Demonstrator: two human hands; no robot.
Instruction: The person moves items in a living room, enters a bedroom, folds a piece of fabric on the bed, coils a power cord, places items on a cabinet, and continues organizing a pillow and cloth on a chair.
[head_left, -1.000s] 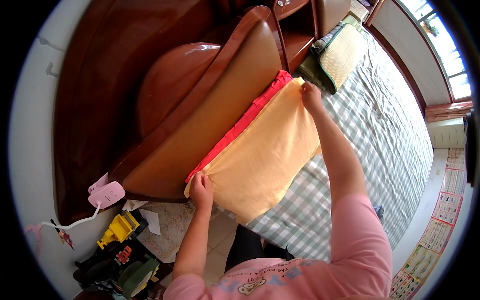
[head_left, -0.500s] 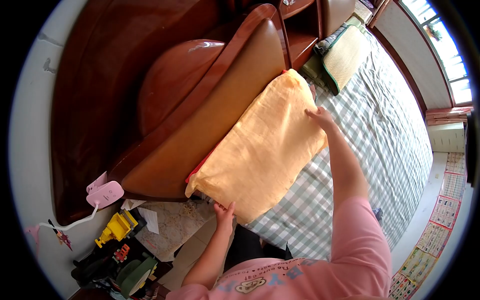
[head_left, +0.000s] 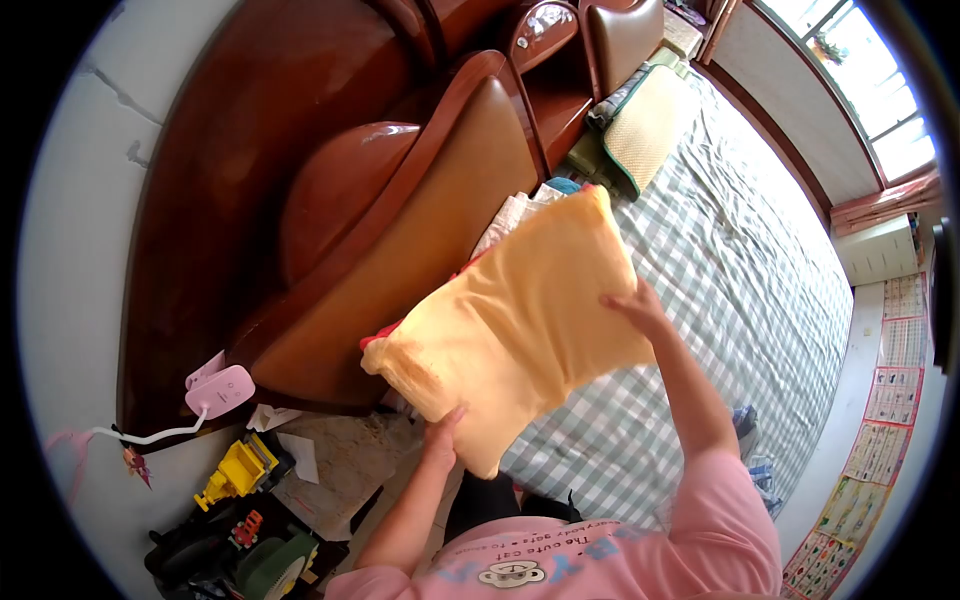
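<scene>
A yellow-orange pillow (head_left: 520,310) with a red edge along its far side is held up in front of me, over the head end of the bed. Its near left end has a brownish patch. My left hand (head_left: 441,438) grips the near left corner area, thumb on top and fingers hidden beneath. On the right side edge, my right hand (head_left: 637,308) is closed with its thumb over the cloth. The pillow sags and creases between both hands. Behind it, a pale folded cloth (head_left: 512,218) shows against the headboard (head_left: 400,240).
A green-and-white checked sheet (head_left: 740,230) covers the bed. A second pillow with a woven mat top (head_left: 650,125) lies at the far end. To the left are a pink clip lamp (head_left: 222,388), a yellow toy truck (head_left: 240,468) and a bedside surface (head_left: 340,470).
The pillow has been lifted and drawn toward me, away from the headboard, and now bends in the middle. The pale cloth behind it has come into view. Both hands keep their hold.
</scene>
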